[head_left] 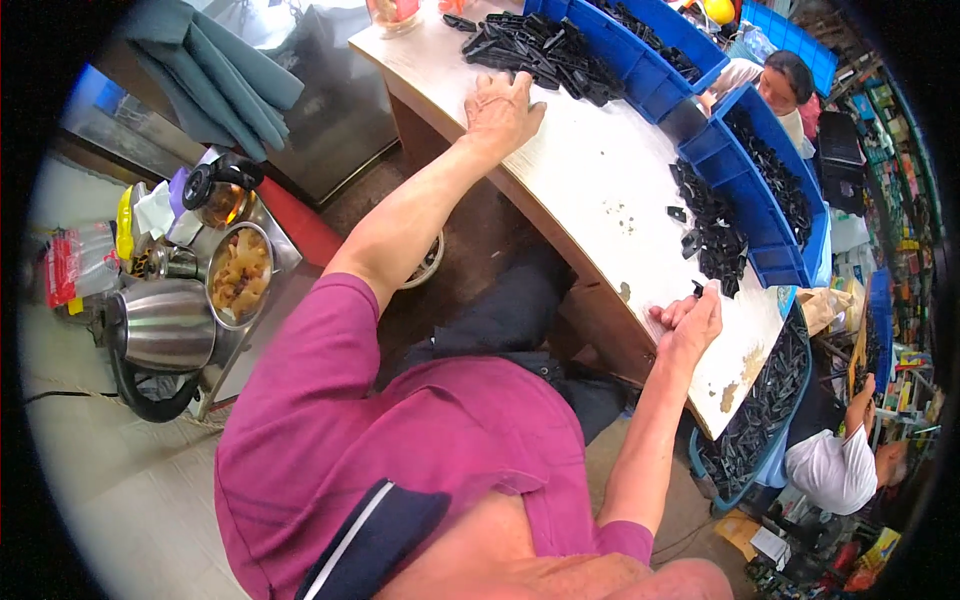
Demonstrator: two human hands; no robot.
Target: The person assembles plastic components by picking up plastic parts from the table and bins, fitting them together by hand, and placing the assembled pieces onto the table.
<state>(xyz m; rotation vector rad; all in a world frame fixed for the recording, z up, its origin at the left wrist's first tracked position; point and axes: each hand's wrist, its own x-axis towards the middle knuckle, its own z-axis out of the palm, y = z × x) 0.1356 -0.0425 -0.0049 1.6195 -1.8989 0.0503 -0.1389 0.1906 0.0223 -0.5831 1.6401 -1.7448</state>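
Observation:
My left hand (500, 112) rests at the near edge of a heap of long, narrow black plastic pieces (545, 50) on the pale worktable (600, 190). Its fingers are bent and apart, the thumb standing off to the side; no held piece shows. By the table's right end, my right hand (690, 322) is closed in a pinch on a small black plastic piece (698, 288), partly hidden by the fingers. Just beyond it lies a second heap of short black plastic parts (715, 240), with a few loose ones at its left edge.
Blue bins (765, 180) full of black parts line the table's far side. A blue tub (715, 478) of black pieces stands below its right end. At left, a metal kettle (165, 325), a food bowl (240, 316) and a glass teapot (222, 200) crowd a side stand. Two people work at right.

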